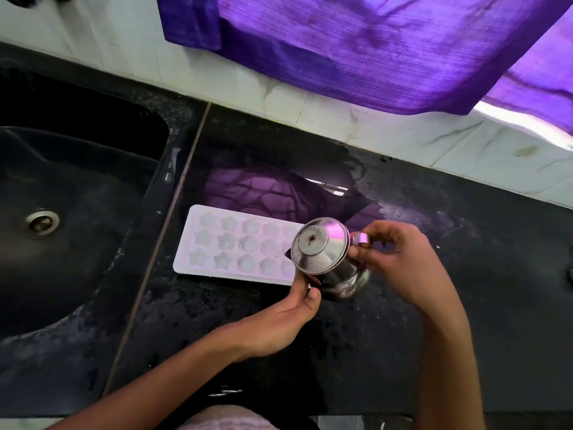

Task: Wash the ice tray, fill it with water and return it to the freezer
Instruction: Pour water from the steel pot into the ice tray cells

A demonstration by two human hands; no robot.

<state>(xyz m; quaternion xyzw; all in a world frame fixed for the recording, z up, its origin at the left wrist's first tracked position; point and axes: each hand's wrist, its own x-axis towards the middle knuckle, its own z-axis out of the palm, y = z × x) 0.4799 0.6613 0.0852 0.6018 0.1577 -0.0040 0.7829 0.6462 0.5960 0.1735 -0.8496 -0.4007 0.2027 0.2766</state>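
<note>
A white ice tray (229,243) with star-shaped cells lies flat on the black counter (310,336), just right of the sink. A lidded steel jug (322,256) stands over the tray's right end and hides the cells there. My right hand (393,268) grips the jug's handle from the right. My left hand (279,324) reaches up from below, its thumb and fingertips touching the jug's lower left side by the tray's near right corner. I cannot see whether the cells hold water.
A black sink (62,212) with a steel drain (42,221) fills the left. The counter looks wet around the tray. A white tiled wall (341,125) runs behind, and a purple curtain (372,41) hangs over it.
</note>
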